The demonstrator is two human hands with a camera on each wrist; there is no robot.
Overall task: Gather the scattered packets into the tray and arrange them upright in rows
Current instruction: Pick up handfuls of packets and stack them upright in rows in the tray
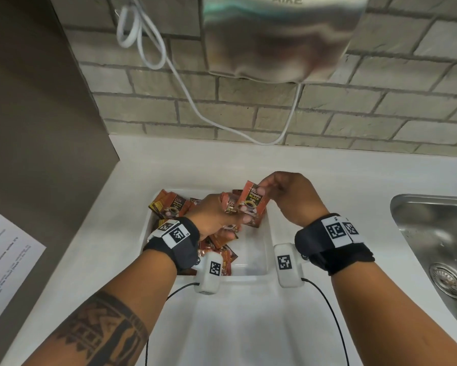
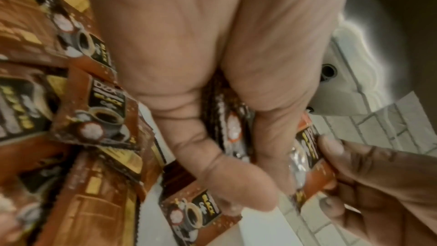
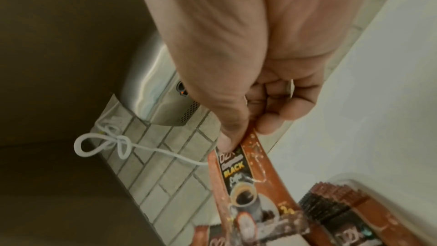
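Right hand (image 1: pixel 288 196) pinches one coffee packet's (image 1: pixel 252 204) top edge, long axis upright, at nine o'clock; left hand (image 1: pixel 216 217) clasps a bundle (image 1: pixel 228 207) over the tray (image 1: pixel 268 249).

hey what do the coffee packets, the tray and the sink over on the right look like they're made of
Coffee packets: thin printed foil or plastic film, by the look; glossy, crinkled, with serrated edges.
Tray: white and smooth with rounded corners and a slight sheen, probably moulded plastic, though glazed ceramic can't be ruled out.
Sink: brushed stainless steel, grey and reflective, with a metal drain strainer.
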